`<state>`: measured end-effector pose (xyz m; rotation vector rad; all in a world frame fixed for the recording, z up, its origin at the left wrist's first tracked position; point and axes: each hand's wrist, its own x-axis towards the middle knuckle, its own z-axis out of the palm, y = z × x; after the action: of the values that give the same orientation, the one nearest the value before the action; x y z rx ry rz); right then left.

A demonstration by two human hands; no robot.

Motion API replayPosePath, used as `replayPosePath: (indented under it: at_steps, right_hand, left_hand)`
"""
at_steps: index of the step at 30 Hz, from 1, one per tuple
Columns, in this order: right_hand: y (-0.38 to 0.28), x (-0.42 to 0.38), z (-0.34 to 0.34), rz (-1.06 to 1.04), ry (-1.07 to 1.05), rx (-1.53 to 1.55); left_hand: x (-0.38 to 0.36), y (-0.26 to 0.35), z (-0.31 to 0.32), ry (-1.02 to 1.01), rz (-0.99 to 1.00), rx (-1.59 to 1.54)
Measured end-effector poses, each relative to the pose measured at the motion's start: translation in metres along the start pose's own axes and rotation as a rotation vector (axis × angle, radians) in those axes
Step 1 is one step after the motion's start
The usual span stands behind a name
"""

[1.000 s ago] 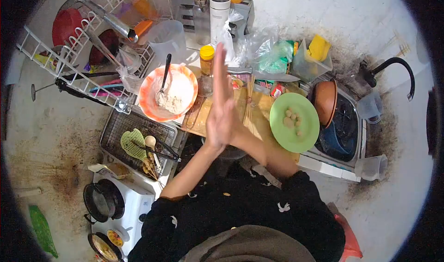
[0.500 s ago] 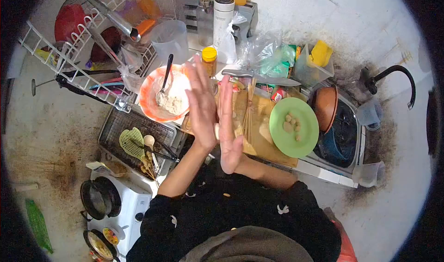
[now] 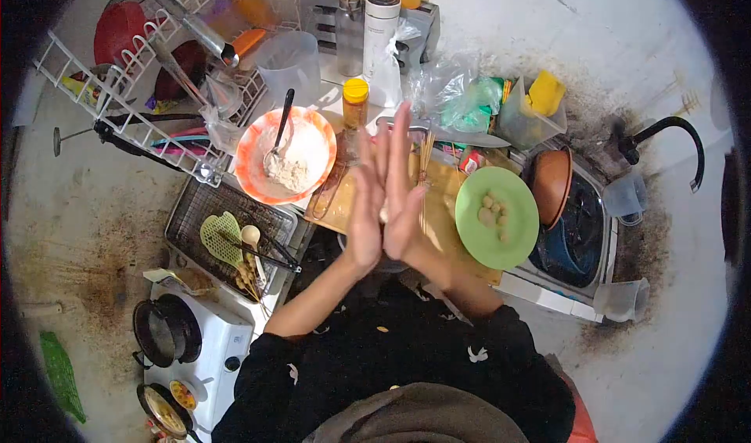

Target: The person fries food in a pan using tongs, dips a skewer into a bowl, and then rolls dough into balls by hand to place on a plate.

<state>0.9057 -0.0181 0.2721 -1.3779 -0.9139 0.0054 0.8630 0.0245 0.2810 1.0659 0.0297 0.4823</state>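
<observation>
My left hand [image 3: 365, 220] and my right hand [image 3: 404, 212] face each other palm to palm, fingers stretched away from me. A small pale dough ball [image 3: 383, 213] is held between the palms, mostly hidden by them. Below them lies a wooden cutting board [image 3: 446, 235] with a bundle of thin skewers [image 3: 425, 157] on it. To the left, an orange-and-white bowl [image 3: 245, 161] contains pale dough or flour and a spoon [image 3: 283, 126]. On the right, a green plate [image 3: 508, 247] carries several small dough pieces [image 3: 493, 210].
Behind the board lies a large knife [image 3: 477, 138], near a yellow-capped jar [image 3: 355, 106]. A sink with a brown bowl [image 3: 550, 185] is at the right. At the left are a dish rack [image 3: 117, 122], a wire-mesh tray [image 3: 195, 200] with utensils, and a white stove [image 3: 223, 329] with pans.
Both hands have shifted slightly, the right fingers now reaching higher and the left hand lower and further right. The dough stays between the palms.
</observation>
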Motion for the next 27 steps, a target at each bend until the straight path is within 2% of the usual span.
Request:
replayPosePath:
  at_steps: [1, 2, 4, 6, 8, 9, 10, 15, 16, 17, 18, 20, 21, 22, 24, 25, 26, 27]
  right_hand:
    - [-0.002, 0.003, -0.002, -0.031, -0.008, 0.0]
    - [-0.003, 0.005, -0.004, -0.065, -0.017, -0.001]
    - [-0.007, -0.01, 0.001, -0.1, -0.08, -0.013]
    - [0.001, -0.019, 0.004, -0.148, -0.123, 0.061]
    - [0.009, -0.026, 0.003, -0.169, -0.112, -0.052]
    - [-0.008, -0.018, -0.007, -0.052, -0.107, -0.14]
    - [0.009, -0.014, -0.006, -0.104, 0.002, -0.166]
    - [-0.013, -0.006, 0.002, -0.271, 0.034, -0.111]
    - [-0.019, -0.019, 0.009, -0.071, -0.043, -0.263]
    - [-0.01, -0.025, 0.008, -0.158, -0.074, -0.239]
    - [0.002, -0.032, 0.007, -0.244, -0.106, -0.211]
    - [0.012, -0.024, -0.005, -0.177, -0.069, -0.279]
    - [0.014, -0.02, -0.009, -0.109, -0.037, -0.351]
    - [0.01, -0.02, -0.008, -0.108, -0.042, -0.35]
    - [-0.008, -0.016, -0.003, -0.063, 0.005, -0.188]
    - [-0.012, -0.015, -0.001, -0.044, 0.03, -0.108]
    - [-0.011, -0.025, 0.004, -0.173, -0.023, -0.026]
    - [-0.013, -0.032, 0.005, -0.214, -0.072, -0.048]
  left_hand:
    - [0.004, -0.014, -0.007, -0.144, -0.069, 0.022]
    - [0.002, -0.022, -0.012, -0.145, -0.066, 0.021]
    - [0.001, -0.011, -0.007, 0.115, -0.15, 0.11]
    - [0.017, -0.013, -0.013, 0.133, 0.061, -0.124]
    - [0.021, -0.01, -0.016, -0.041, 0.182, -0.185]
    - [0.014, -0.015, -0.014, -0.08, 0.141, -0.14]
    - [0.007, -0.023, -0.013, -0.118, 0.097, -0.094]
    - [0.011, -0.04, -0.022, -0.048, 0.009, -0.102]
    - [0.013, -0.034, -0.02, -0.03, -0.013, -0.103]
    - [0.017, -0.023, -0.024, -0.032, -0.074, -0.293]
    - [0.015, -0.013, -0.018, -0.033, -0.075, -0.29]
    - [0.007, -0.005, -0.011, -0.02, -0.106, -0.494]
    - [0.002, -0.009, -0.01, -0.078, -0.106, -0.404]
    - [-0.005, -0.009, -0.006, -0.027, -0.127, -0.18]
    - [-0.013, -0.036, -0.022, 0.019, -0.25, -0.136]
    - [-0.009, -0.038, -0.024, -0.056, -0.172, -0.05]
    - [-0.003, -0.037, -0.025, -0.131, -0.094, 0.038]
    - [-0.003, -0.01, -0.01, 0.105, -0.069, -0.05]
